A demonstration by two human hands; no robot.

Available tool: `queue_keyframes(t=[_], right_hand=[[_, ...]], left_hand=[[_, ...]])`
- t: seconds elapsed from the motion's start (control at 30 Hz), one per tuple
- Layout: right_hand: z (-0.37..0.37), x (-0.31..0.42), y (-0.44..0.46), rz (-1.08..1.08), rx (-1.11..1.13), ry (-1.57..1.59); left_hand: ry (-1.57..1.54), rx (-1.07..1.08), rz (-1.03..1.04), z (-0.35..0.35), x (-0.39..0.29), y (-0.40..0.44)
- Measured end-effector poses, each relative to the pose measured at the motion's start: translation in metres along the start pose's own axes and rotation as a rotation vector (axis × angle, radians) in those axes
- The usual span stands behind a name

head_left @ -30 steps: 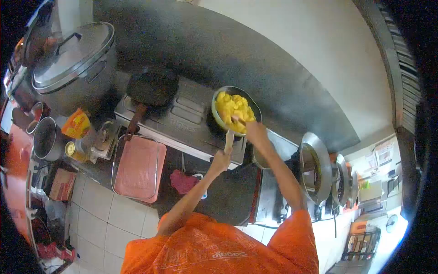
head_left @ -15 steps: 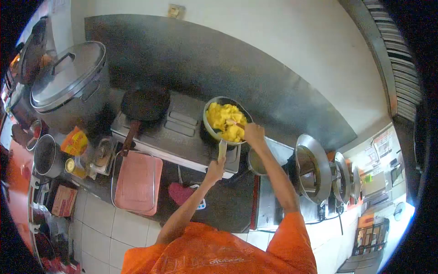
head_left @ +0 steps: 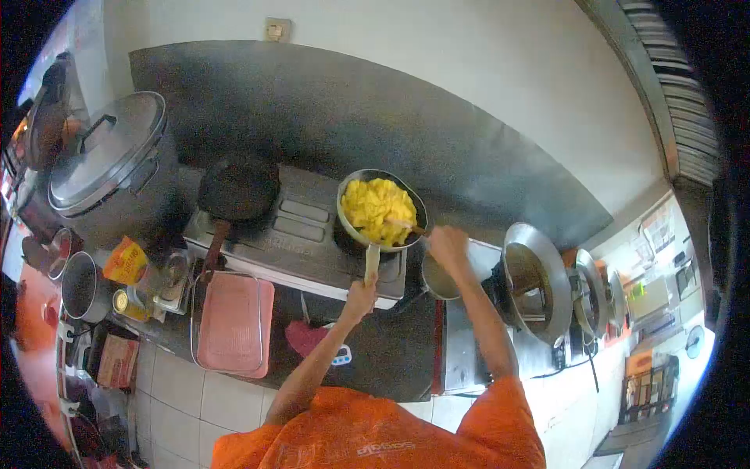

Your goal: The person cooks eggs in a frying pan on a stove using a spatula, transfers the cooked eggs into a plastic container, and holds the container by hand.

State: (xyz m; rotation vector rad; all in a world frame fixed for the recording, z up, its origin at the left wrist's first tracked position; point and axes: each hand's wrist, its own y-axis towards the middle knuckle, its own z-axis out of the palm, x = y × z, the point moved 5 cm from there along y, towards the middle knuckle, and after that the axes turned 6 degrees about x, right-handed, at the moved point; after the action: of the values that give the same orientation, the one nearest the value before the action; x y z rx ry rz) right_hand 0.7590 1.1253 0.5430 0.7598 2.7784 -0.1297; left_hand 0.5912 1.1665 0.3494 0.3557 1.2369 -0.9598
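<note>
A frying pan (head_left: 423, 205) full of yellow food (head_left: 376, 205), which looks like scrambled egg, sits on the right burner of the tabletop stove (head_left: 299, 252). My left hand (head_left: 361, 298) is closed around the pan's pale handle (head_left: 372, 264), which points toward me. To the right of the pan, my right hand (head_left: 448, 245) grips a wooden spatula (head_left: 416, 230). Its tip rests in the yellow food near the pan's right side.
A dark pan (head_left: 238, 187) stands on the left burner. Left of it is a big lidded pot (head_left: 117, 168). Nearer me lie a pink tray (head_left: 232, 324) and a dark pink cloth (head_left: 305, 338). Large metal woks (head_left: 556, 285) stand at the right.
The camera view has shifted, so the stove and pans appear lower and further left. My right hand has drawn the spatula toward the pan's right edge. The yellow food has changed shape.
</note>
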Motion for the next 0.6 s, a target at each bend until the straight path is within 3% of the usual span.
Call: queue_keyframes(t=[0.1,0.2,0.3,0.43,0.6], right_hand=[[-0.036,-0.001,-0.030,0.049,-0.004,0.020],[0.015,0.003,-0.001,-0.012,-0.041,0.087],[0.023,0.034,0.006,-0.056,-0.047,0.137],[-0.017,0.054,-0.013,-0.157,0.015,0.069],[-0.064,0.016,-0.020,-0.046,-0.073,0.089]], left_hand=[[-0.021,0.029,0.011,0.001,0.001,-0.007],[-0.072,0.016,0.077,0.005,-0.008,-0.012],[0.053,0.003,-0.022,0.004,0.002,-0.006],[-0.064,0.017,-0.010,0.011,0.003,-0.008],[-0.019,-0.018,-0.026,0.008,0.003,-0.006]])
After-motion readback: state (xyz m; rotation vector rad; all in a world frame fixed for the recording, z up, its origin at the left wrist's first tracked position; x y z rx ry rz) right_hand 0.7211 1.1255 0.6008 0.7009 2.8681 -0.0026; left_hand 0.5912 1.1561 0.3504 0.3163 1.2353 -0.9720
